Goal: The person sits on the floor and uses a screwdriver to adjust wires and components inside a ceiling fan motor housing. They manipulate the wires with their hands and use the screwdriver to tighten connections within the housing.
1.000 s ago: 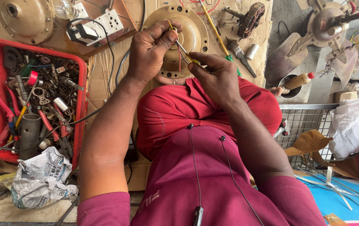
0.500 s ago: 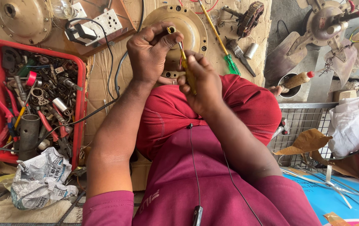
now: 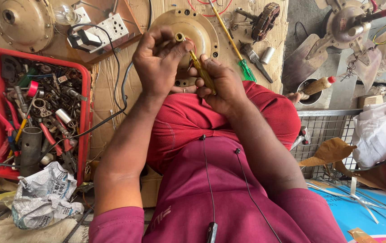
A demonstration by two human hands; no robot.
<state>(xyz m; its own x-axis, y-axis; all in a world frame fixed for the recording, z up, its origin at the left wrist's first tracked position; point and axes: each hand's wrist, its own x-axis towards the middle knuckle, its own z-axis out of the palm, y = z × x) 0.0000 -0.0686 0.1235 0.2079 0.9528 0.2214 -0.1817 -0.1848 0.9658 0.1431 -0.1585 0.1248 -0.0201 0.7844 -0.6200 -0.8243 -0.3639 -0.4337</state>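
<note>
My left hand [image 3: 157, 60] pinches a small brass bushing [image 3: 180, 37] between thumb and fingertips, held above a round brass-coloured fan motor cover [image 3: 199, 28]. My right hand [image 3: 222, 85] grips a yellow-handled screwdriver [image 3: 202, 71]; its tip points up at the bushing. Both hands hover over my red-clad knees, close together, nearly touching.
A red tray [image 3: 85, 96] of pliers, sockets and bolts sits at left, crumpled newspaper [image 3: 44, 198] below it. A white power strip [image 3: 107, 29], a bulb [image 3: 64, 13], another motor cover [image 3: 22, 20] and a green-handled screwdriver [image 3: 247, 69] lie on cardboard. A wire basket [image 3: 328, 130] stands at right.
My right hand has drawn in toward the left hand, bringing the screwdriver upright under the bushing. The left hand stays over the motor cover.
</note>
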